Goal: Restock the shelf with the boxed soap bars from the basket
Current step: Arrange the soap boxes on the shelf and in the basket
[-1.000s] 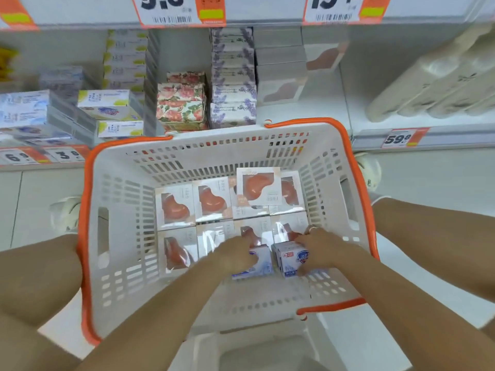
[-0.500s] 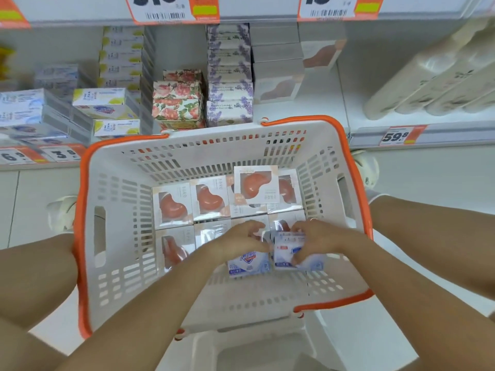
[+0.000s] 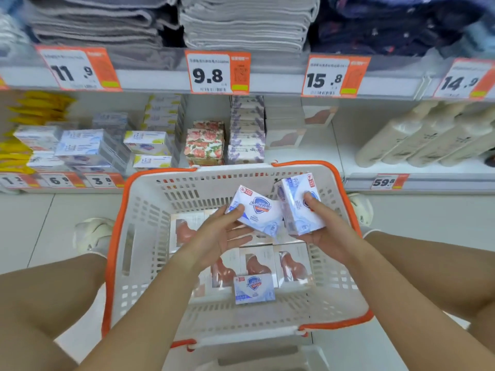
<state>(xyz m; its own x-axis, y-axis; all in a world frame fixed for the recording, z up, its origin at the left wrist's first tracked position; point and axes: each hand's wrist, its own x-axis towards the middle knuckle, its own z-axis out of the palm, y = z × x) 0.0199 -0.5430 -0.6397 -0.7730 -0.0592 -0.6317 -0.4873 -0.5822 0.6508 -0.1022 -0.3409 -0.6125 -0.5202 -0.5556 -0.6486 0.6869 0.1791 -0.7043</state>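
A shop aisle with a pale tiled floor [image 3: 32, 226]; the shelf [image 3: 302, 162] across the middle of the frame carries price tags [image 3: 217, 73] reading 11.9, 9.8, 15.8. At centre, above the white, orange-rimmed basket [image 3: 345, 279], the left hand [image 3: 218, 234] pinches a white-and-blue Safeguard soap box [image 3: 255, 210] under its thumb, fingers beneath. The right hand [image 3: 325, 226] grips a second box [image 3: 298, 207] upright. Another Safeguard box [image 3: 254, 288] lies inside.

White basket [image 3: 150, 210] w/ orange rim; blue-white soap boxes [image 3: 257, 210]; floral boxes [image 3: 205, 143].
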